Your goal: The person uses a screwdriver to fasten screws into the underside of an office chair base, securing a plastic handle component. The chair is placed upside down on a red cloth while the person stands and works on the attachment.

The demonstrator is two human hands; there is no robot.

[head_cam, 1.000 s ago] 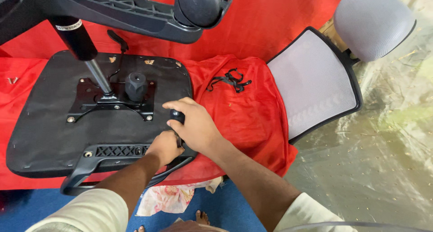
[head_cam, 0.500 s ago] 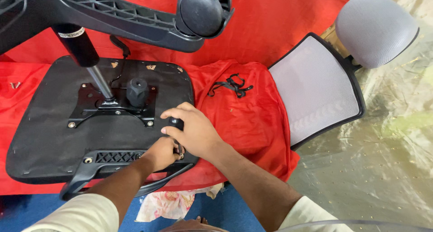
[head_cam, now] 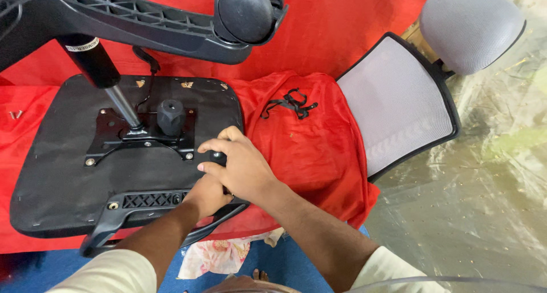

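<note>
Screws [head_cam: 15, 114]: two small ones lie on the red cloth [head_cam: 319, 156] at the far left, apart from the work.
Seat [head_cam: 68, 179]: upside down on the cloth, underside up, so its fittings face the person.
Plate [head_cam: 142, 138]: metal mechanism fixed at the seat's middle; the gas column [head_cam: 99, 70] rises from it to the wheeled base [head_cam: 142, 25], a caster [head_cam: 245, 11] at the tip.
Armrest [head_cam: 154, 213]: black bracket at the seat's near edge, lying where both hands meet.
Left hand [head_cam: 206, 195]: low at the seat edge, fingers curled under and mostly hidden by the right hand; what they pinch cannot be told, though it looks placed to steady the part.
Right hand [head_cam: 242, 166]: above the left, fingers pressed together and bent round a small black knob [head_cam: 218, 156] at the seat's right edge.
Strap [head_cam: 289, 104]: black, loose on the cloth.
Backrest [head_cam: 399, 105]: grey mesh, flat at the right, headrest [head_cam: 470, 25] beyond, on plastic sheet [head_cam: 473, 213].
</note>
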